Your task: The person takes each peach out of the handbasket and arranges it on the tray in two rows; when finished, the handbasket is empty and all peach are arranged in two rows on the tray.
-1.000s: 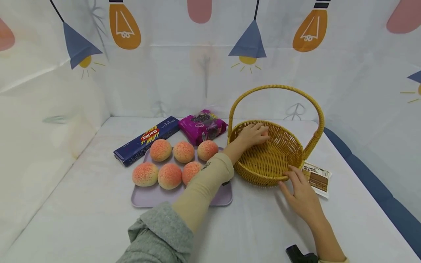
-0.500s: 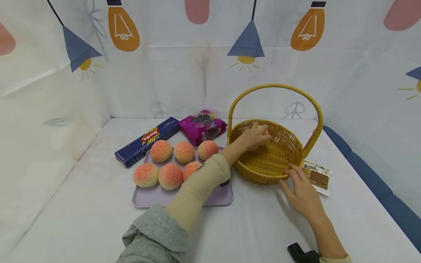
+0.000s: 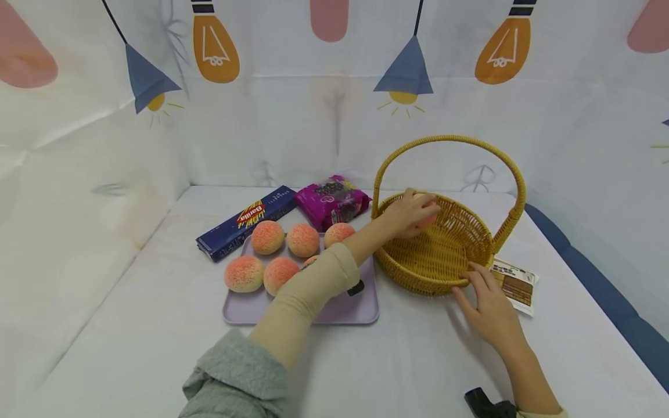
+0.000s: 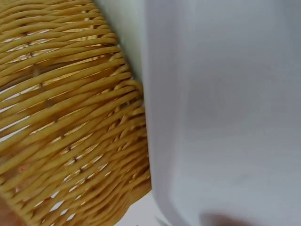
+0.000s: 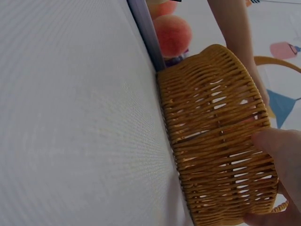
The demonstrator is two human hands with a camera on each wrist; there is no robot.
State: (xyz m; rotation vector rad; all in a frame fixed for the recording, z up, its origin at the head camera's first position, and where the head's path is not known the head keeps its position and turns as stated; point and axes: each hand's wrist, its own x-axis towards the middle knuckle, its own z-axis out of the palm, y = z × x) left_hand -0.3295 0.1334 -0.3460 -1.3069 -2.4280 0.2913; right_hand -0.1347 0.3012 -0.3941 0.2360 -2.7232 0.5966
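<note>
A yellow woven basket (image 3: pixel 413 283) with a tall arched handle stands right of the middle of the table. Inside its far left part, my left hand (image 3: pixel 405 215) holds a pink peach (image 3: pixel 430 219), partly covered by the fingers. At the front right, my right hand (image 3: pixel 488 310) grips the basket's rim, fingers over the edge and thumb outside. The right wrist view shows that thumb (image 5: pixel 275 141) against the woven wall. Several more peaches (image 3: pixel 244 273) sit in two rows on a lilac tray (image 3: pixel 340 316); my left forearm hides part of them.
Behind the tray lie a blue Barilla spaghetti box (image 3: pixel 248 222) and a purple snack bag (image 3: pixel 333 203). A small brown-and-white packet (image 3: pixel 516 288) lies right of the basket, partly behind my right hand. White printed cloth (image 3: pixel 292 133) hangs around the table.
The head view has turned slightly left. My left hand has shifted a little in the basket, and more of the peach shows beside its fingers. My right hand stays on the rim.
</note>
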